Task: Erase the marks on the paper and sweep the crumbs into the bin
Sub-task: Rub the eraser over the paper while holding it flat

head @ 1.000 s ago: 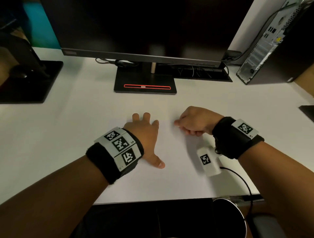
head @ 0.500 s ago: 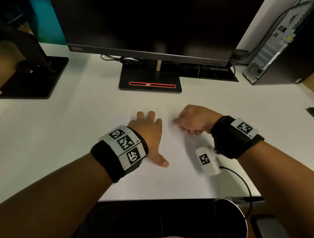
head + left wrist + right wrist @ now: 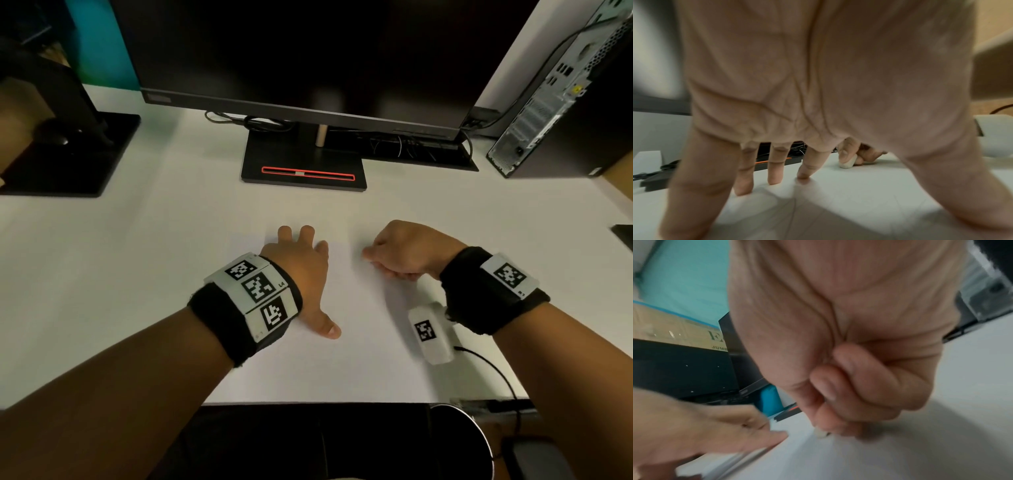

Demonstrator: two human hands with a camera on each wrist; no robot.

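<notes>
A white sheet of paper (image 3: pixel 359 329) lies on the white desk near the front edge; no marks on it show in the head view. My left hand (image 3: pixel 298 267) lies flat on the sheet's left part, fingers spread and straight (image 3: pixel 774 168). To its right, my right hand (image 3: pixel 400 257) is curled, knuckles up, and pinches a small white eraser (image 3: pixel 847 163) whose tip (image 3: pixel 821 434) touches the paper. A round dark bin (image 3: pixel 459 442) stands below the desk's front edge, at the lower right.
A monitor on a black stand (image 3: pixel 303 164) stands at the back centre, with cables behind it. A computer tower (image 3: pixel 561 102) is at the back right and a second black base (image 3: pixel 68 157) at the left. A black cable (image 3: pixel 493 366) runs over the front edge.
My right hand with the eraser has slid a little to the right and toward me on the paper. The left hand has stayed flat in place.
</notes>
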